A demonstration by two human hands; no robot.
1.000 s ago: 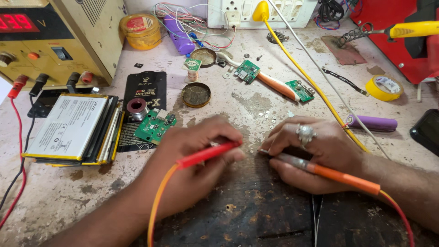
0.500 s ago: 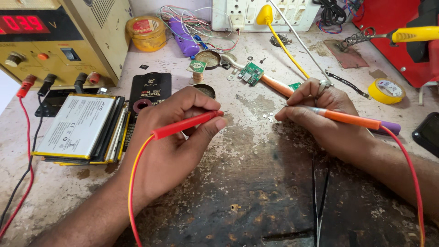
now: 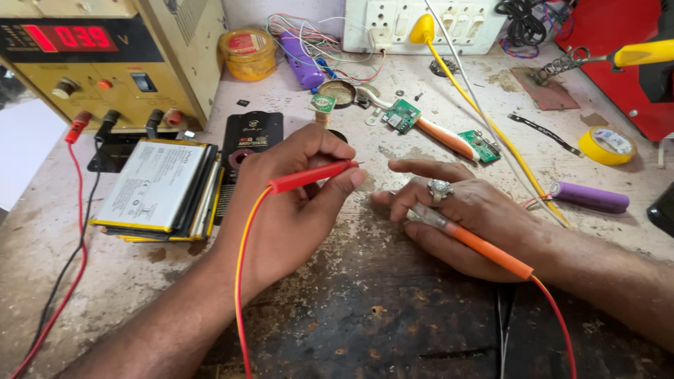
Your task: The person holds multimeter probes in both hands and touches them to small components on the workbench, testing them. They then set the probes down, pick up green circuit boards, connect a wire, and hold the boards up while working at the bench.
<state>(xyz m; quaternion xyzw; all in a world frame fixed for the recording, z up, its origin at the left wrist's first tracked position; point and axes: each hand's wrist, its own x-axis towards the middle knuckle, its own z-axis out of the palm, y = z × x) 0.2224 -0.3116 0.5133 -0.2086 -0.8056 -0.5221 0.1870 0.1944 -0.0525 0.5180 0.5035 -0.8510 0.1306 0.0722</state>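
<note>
Probing stage, in my judgement: left hand (image 3: 295,203) fingers pinch the red probe (image 3: 312,175), tip at 3 o'clock, right hand (image 3: 463,217) fingers clamp the orange probe (image 3: 484,245) on the desk (image 3: 351,309); next move demands tips meeting a contact.

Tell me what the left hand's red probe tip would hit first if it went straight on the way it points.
Likely the right hand: the red probe in the left hand points rightward at its extended index finger, with bare bench between. Depth is unclear, so it might pass just above.
</note>
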